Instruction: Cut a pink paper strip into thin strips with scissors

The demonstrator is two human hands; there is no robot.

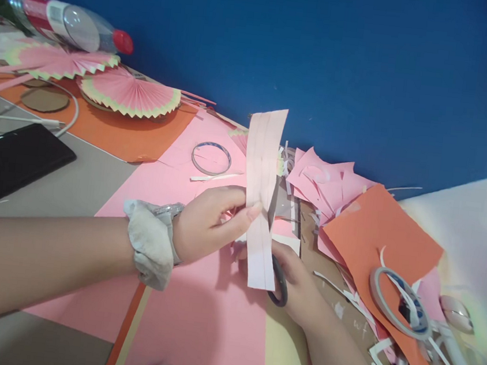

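Note:
A pale pink paper strip (pixel 265 150) with lengthwise lines is held upright in front of me. My left hand (pixel 216 220) pinches it near the middle, thumb on the near face. Lower down, my right hand (pixel 294 275) grips a pair of scissors with dark handles (pixel 280 284). A blade shows along the strip's right edge; the rest lies behind the paper, so I cannot tell how far the blades are apart. Several of the right fingers are hidden by the strip. Pink paper sheets (pixel 185 327) lie beneath both hands.
Folded pink paper fans (pixel 133 92) and a plastic bottle (pixel 75 22) lie at the back left, near a black phone-like slab (pixel 14 164). One tape roll (pixel 211 158) sits on pink paper; another tape roll (pixel 400 303) rests on orange paper (pixel 386 232) at right. A blue wall (pixel 326 57) stands behind.

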